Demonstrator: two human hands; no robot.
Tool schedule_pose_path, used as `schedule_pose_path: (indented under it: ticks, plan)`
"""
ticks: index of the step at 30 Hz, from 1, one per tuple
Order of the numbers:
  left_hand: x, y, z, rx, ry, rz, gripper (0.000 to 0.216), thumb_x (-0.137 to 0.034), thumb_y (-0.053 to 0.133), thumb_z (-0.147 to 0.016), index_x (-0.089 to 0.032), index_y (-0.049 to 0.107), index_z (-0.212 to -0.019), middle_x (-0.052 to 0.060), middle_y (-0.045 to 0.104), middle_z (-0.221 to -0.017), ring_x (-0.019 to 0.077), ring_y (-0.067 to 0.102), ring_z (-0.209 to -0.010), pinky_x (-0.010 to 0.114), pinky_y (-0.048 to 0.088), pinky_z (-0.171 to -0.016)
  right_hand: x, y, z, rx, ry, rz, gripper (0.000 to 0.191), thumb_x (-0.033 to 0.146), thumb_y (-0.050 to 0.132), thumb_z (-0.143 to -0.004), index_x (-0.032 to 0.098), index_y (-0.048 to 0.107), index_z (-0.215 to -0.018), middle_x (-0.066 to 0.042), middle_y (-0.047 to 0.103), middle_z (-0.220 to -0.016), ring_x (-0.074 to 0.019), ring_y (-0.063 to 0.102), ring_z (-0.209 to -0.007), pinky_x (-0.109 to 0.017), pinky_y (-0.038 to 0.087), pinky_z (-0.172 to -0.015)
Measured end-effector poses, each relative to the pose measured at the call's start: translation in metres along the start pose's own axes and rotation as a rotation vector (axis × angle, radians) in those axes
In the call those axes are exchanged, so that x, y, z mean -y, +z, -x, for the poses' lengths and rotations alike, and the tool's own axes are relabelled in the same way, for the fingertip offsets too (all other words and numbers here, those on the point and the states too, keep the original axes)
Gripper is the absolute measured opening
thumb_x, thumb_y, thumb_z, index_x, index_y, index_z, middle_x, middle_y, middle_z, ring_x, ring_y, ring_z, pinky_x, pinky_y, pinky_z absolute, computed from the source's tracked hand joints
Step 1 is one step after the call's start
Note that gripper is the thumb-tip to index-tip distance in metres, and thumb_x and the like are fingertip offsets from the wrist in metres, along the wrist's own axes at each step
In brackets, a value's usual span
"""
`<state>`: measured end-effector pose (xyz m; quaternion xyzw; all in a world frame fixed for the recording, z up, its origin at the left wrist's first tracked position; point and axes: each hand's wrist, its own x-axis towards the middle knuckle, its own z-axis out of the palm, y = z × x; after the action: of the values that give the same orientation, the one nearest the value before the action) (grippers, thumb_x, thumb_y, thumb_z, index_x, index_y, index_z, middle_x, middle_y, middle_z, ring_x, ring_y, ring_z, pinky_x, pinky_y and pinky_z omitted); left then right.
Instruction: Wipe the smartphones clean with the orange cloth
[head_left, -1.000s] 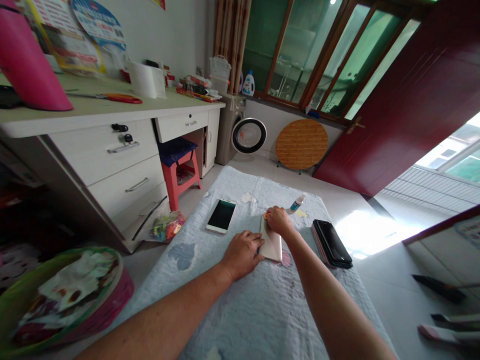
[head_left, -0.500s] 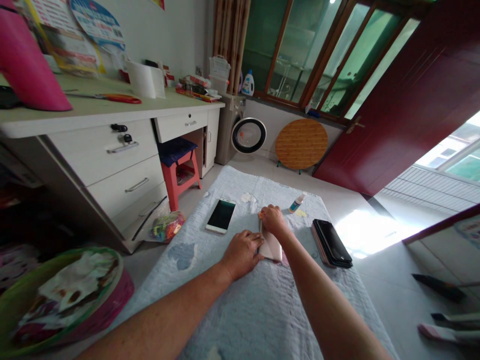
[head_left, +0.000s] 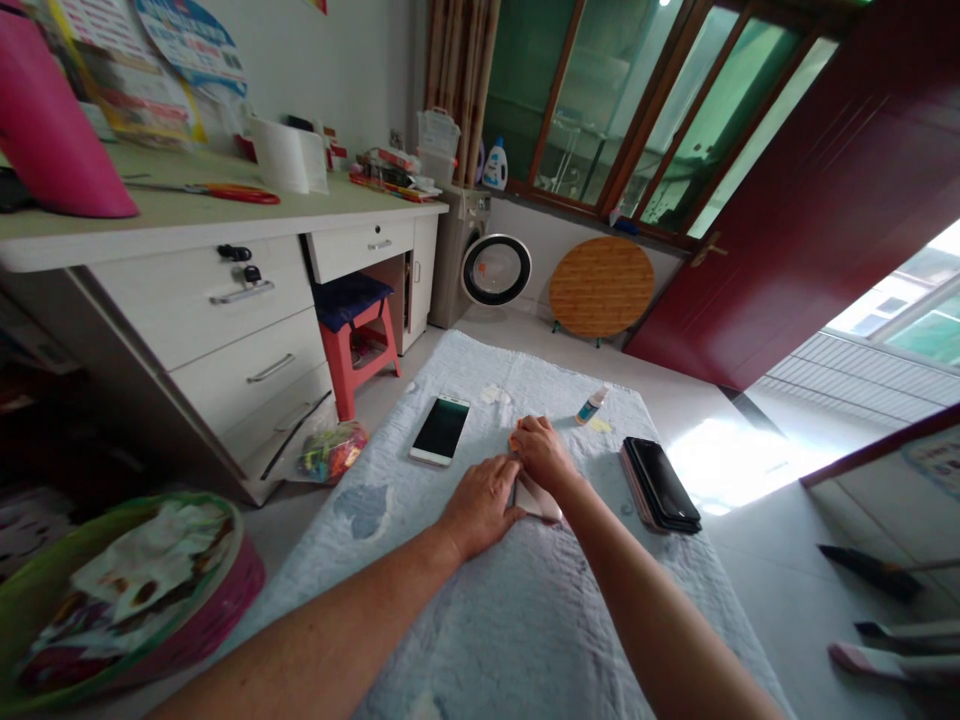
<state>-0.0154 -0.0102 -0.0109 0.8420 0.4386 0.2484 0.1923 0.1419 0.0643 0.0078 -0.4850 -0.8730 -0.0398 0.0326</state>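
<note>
phone [head_left: 538, 500], pale and part hidden, lies on the blue cloth [head_left: 495, 610]. left hand [head_left: 480, 508] steadies its edge, thumb spread from fingers; right hand [head_left: 546, 453] pinches an orange wad [head_left: 515, 439] at the far end. a hard push with light bracing could skid it.

Bare at both arms as far as visible, with a long, smooth left forearm [head_left: 352, 615] and a long, smooth right forearm [head_left: 645, 575], each broad at the lower edge of the view and narrowing to the wrist. Ending in a bare left hand [head_left: 480, 505] with a rounded back and a distinct thumb, and in a bare right hand [head_left: 546, 455] with rounded knuckles, with fingernails too small to make out.
</note>
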Motion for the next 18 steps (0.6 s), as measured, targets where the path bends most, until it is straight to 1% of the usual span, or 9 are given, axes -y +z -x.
schedule_pose_path:
  ticks: [2,6,10,12,15,18]
  plan:
    - [0.001,0.002,0.0,-0.017,-0.017,0.018,0.055,-0.037,0.063,-0.082,-0.021,0.037,-0.128,0.012,0.05,-0.13,0.0295,0.047,-0.122,0.045,0.039,-0.101,0.004,-0.003,0.006,-0.01,-0.031,-0.015,0.022,0.02,0.048,-0.092,0.016,0.067,-0.082,-0.008,0.062,-0.09,-0.0199,0.047,-0.095,-0.031,0.033,-0.086]
    - [0.003,0.005,0.0,-0.062,-0.002,0.071,0.073,-0.029,0.066,-0.077,-0.022,0.023,-0.137,0.014,0.042,-0.136,0.0302,0.042,-0.127,0.046,0.037,-0.104,0.015,-0.01,0.02,-0.046,0.0,-0.094,0.023,0.018,0.048,-0.092,0.017,0.068,-0.082,-0.006,0.061,-0.091,-0.0174,0.048,-0.088,-0.028,0.035,-0.083]
    - [0.006,0.009,0.0,-0.109,0.03,0.113,0.08,-0.025,0.064,-0.078,-0.024,0.015,-0.141,0.015,0.037,-0.141,0.0297,0.039,-0.131,0.048,0.038,-0.105,0.028,-0.012,0.033,-0.04,-0.036,-0.106,0.019,0.02,0.051,-0.09,0.018,0.069,-0.084,-0.006,0.061,-0.088,-0.018,0.048,-0.086,-0.03,0.036,-0.084]
    - [0.007,0.009,0.0,-0.123,0.04,0.129,0.08,-0.024,0.063,-0.078,-0.024,0.015,-0.142,0.015,0.036,-0.142,0.0294,0.038,-0.133,0.047,0.038,-0.105,0.034,-0.013,0.041,-0.038,-0.044,-0.127,0.018,0.02,0.052,-0.09,0.018,0.07,-0.087,-0.006,0.061,-0.09,-0.0184,0.048,-0.087,-0.03,0.037,-0.084]
    - [0.008,0.01,0.0,-0.117,0.034,0.121,0.079,-0.022,0.062,-0.076,-0.022,0.017,-0.142,0.016,0.035,-0.143,0.0293,0.038,-0.133,0.046,0.04,-0.104,0.044,-0.014,0.053,-0.046,-0.019,-0.178,0.02,0.02,0.051,-0.091,0.02,0.07,-0.091,-0.007,0.062,-0.094,-0.0189,0.048,-0.09,-0.03,0.038,-0.085]
    - [0.008,0.01,-0.001,-0.081,0.018,0.069,0.073,-0.018,0.059,-0.074,-0.019,0.026,-0.14,0.016,0.037,-0.142,0.0293,0.04,-0.132,0.045,0.04,-0.104,0.052,-0.017,0.064,-0.031,0.034,-0.231,0.021,0.019,0.049,-0.091,0.021,0.07,-0.092,-0.006,0.062,-0.096,-0.0189,0.048,-0.091,-0.029,0.039,-0.083]
